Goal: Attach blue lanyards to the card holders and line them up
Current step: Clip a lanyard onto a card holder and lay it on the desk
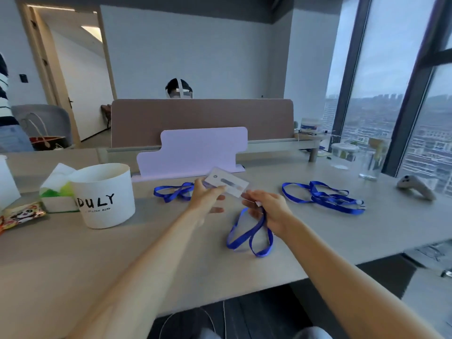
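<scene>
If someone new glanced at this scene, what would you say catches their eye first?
Most likely the two hands mid-table: the left hand holds up a clear card holder, while the right hand grips a blue lanyard that loops down onto the table. Next, the white bucket with black lettering at left, and the pile of loose lanyards at right.
</scene>
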Motion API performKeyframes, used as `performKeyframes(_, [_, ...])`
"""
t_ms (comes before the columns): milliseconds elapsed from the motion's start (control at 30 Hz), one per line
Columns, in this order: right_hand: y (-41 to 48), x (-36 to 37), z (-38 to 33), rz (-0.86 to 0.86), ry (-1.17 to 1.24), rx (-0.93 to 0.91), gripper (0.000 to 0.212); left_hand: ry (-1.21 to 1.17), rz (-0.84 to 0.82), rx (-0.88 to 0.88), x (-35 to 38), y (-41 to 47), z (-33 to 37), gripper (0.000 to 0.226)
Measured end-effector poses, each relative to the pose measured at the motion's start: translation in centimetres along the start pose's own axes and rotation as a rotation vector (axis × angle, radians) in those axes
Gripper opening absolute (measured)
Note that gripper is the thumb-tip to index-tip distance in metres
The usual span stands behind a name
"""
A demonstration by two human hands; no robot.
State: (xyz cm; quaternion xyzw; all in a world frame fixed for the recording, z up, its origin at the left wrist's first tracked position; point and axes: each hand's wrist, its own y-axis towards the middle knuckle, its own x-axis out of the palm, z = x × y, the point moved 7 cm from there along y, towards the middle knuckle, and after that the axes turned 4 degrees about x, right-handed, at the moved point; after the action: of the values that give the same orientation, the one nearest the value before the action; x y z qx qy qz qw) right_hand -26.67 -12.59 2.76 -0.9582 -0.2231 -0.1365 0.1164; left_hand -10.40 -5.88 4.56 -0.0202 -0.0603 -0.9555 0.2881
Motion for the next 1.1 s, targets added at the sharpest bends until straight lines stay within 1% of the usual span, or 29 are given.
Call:
performKeyframes(67, [-1.0,-1.1,-1.0,0.024,-0.042,-0.02,0.022,-0.015,0.01,0.02,1.4,-0.8,0.3,0.045])
performKeyframes(167, [-1.8,-2.1,-2.8,-0.037,-0.177,-0.043,0.022,-0.086,0.028,0.048,2.6,-1.2,1.2,0.042])
performKeyframes(267, [-1.9,-2.6,-4.0,-0.093,-0.249,-0.045,0.024,-0.04,0.052,0.06,3.8,-0.8,2.2,0.023])
performKeyframes(300, [-1.6,-2.6,-4.3,-0.09,-0.268,-0.054,0.025,-0.011,0.056,0.07,4.2,-0.5,2.4,0.022])
performKeyframes(367, [-0.5,-3.0,-4.7,-0.043,-0.278,-0.077,0.023,0.07,0.051,0.097,5.1,0.5,2.6,0.029])
performKeyframes(433, [1.3,-3.5,-4.7,0.023,-0.258,-0.088,0.018,0.118,-0.001,0.089,6.1,1.8,1.8,0.038])
performKeyframes(500, [3.5,-3.8,-4.1,0.081,-0.242,-0.091,0.012,0.063,-0.096,0.005,7.3,3.2,0.1,0.052])
performKeyframes(567, [5.9,-4.5,-3.1,0.15,-0.259,-0.091,0.014,0.068,-0.142,-0.074,8.2,4.8,-2.0,0.06])
performKeyframes(633, [8.6,-5.2,-1.9,0.213,-0.324,-0.1,0.017,0.149,-0.126,-0.097,8.6,7.0,-3.9,0.052])
performKeyframes(700, [11.6,-5.6,-1.2,0.231,-0.411,-0.106,0.019,0.192,-0.099,-0.111,9.0,10.0,-5.6,0.044])
performKeyframes(767, [14.6,-6.0,-0.7,0.242,-0.553,-0.096,0.021,0.268,-0.059,-0.115,9.1,13.1,-7.2,0.043])
performKeyframes(833, [17.6,-6.4,-0.3,0.237,-0.688,-0.081,0.027,0.46,-0.02,-0.065,9.2,15.9,-8.3,0.047])
performKeyframes(900, [20.1,-6.8,-0.2,0.229,-0.788,-0.066,0.031,0.623,-0.018,-0.019,9.6,18.3,-9.2,0.042])
performKeyframes(967, [22.3,-7.5,-0.4,0.223,-0.871,-0.062,0.035,0.688,-0.037,0.006,10.4,20.4,-9.9,0.031])
performKeyframes(1033, [24.0,-8.2,-0.7,0.2,-0.932,-0.09,0.031,0.747,-0.05,0.047,11.1,22.3,-10.6,0.019])
performKeyframes(1100, [24.9,-8.7,-1.0,0.172,-0.914,-0.132,0.027,0.802,-0.053,0.088,11.8,23.6,-11.1,0.017])
